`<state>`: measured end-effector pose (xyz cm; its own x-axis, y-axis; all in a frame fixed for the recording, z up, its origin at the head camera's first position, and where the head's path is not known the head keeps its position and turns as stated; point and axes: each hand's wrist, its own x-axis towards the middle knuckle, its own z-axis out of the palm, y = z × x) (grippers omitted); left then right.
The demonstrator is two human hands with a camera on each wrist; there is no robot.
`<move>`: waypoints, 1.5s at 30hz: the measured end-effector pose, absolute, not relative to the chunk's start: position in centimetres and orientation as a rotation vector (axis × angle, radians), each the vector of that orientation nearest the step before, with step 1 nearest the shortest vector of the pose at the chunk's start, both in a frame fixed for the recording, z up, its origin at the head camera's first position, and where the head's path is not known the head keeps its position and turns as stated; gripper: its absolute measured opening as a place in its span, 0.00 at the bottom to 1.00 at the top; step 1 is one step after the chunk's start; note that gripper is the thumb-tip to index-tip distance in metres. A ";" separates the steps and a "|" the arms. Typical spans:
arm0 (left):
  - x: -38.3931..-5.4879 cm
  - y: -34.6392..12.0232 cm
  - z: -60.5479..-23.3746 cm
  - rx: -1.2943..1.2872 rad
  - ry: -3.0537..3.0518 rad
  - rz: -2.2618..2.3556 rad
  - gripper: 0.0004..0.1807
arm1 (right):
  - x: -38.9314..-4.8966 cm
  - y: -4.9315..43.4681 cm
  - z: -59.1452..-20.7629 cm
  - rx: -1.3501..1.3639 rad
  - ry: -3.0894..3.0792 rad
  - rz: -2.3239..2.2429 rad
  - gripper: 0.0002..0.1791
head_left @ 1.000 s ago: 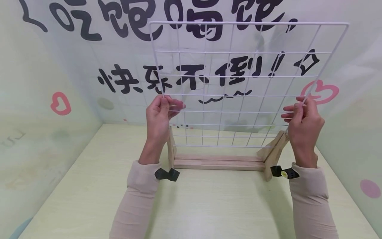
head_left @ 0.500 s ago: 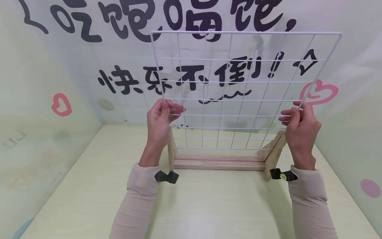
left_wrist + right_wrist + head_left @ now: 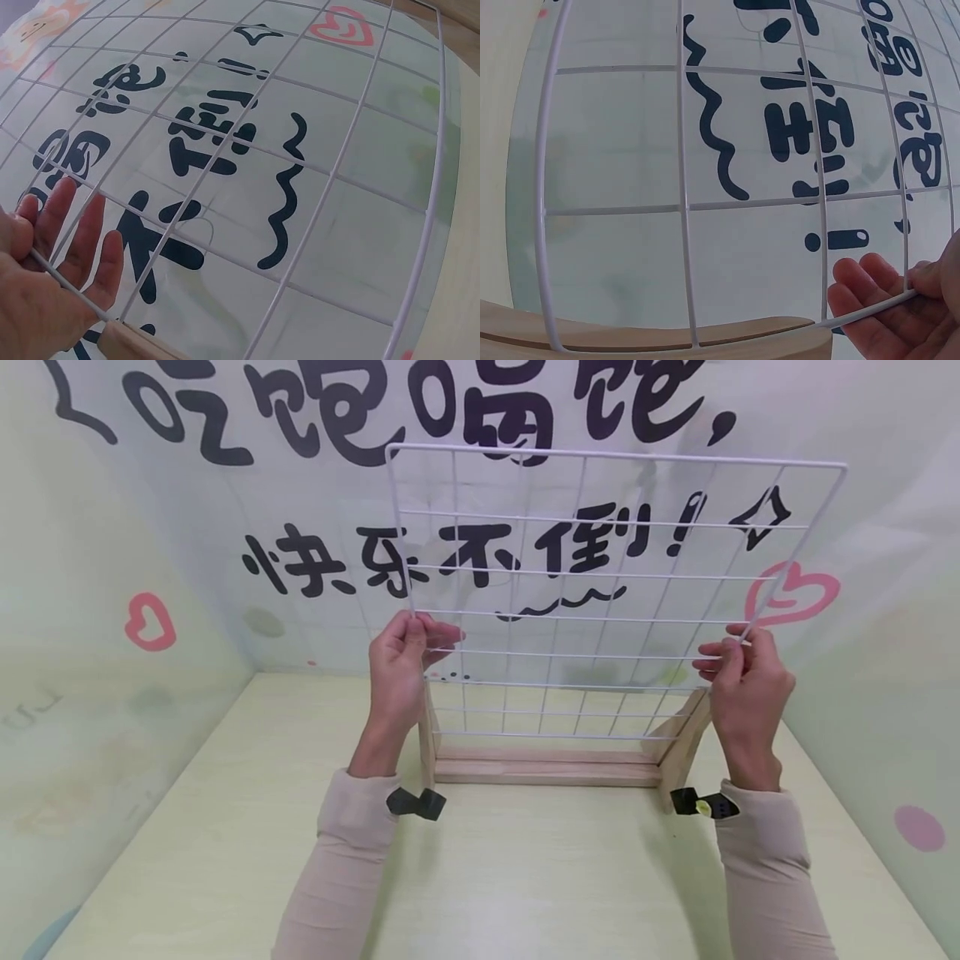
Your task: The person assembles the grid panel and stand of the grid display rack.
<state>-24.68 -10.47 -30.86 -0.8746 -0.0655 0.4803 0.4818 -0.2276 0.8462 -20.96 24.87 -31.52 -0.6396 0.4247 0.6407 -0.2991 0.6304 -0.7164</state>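
Note:
A white wire grid panel (image 3: 645, 457) stands upright between the two side posts of a wooden stand (image 3: 547, 770). My left hand (image 3: 401, 664) pinches its left edge rod between thumb and fingers, while my right hand (image 3: 750, 689) pinches the right edge rod at about the same height. The panel's bottom rod shows a little above the stand's crossbar, and its top edge tilts slightly down to the right. In the right wrist view, the panel's lower side runs along the grooved wooden post (image 3: 765, 345). The left wrist view shows the other post's tip (image 3: 139, 343) close below my left fingers.
The stand rests on a pale wood-grain table (image 3: 510, 877). Behind it rises a light wall sheet (image 3: 315, 635) with black lettering and pink hearts. More printed sheeting flanks the table on both sides.
The grid panel has come down between the posts, its right side dropping more than its left. My right hand has moved down and left with it; my left hand has lowered slightly.

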 end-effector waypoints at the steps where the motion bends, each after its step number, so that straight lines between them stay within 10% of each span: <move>1: -24.8 -10.5 -30.9 -0.495 -1.677 -2.157 0.12 | -21.0 24.9 -31.6 -0.092 -1.999 1.070 0.16; 45: -25.8 -11.7 -32.4 -0.473 -1.776 -2.098 0.21 | -20.3 24.7 -32.6 -0.019 -2.009 1.097 0.14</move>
<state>-25.76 -11.68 -32.39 -0.8828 -0.0503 0.4670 0.4689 -0.1530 0.8699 -20.31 24.66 -32.56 -0.6578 0.3731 0.6543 -0.3489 0.6190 -0.7037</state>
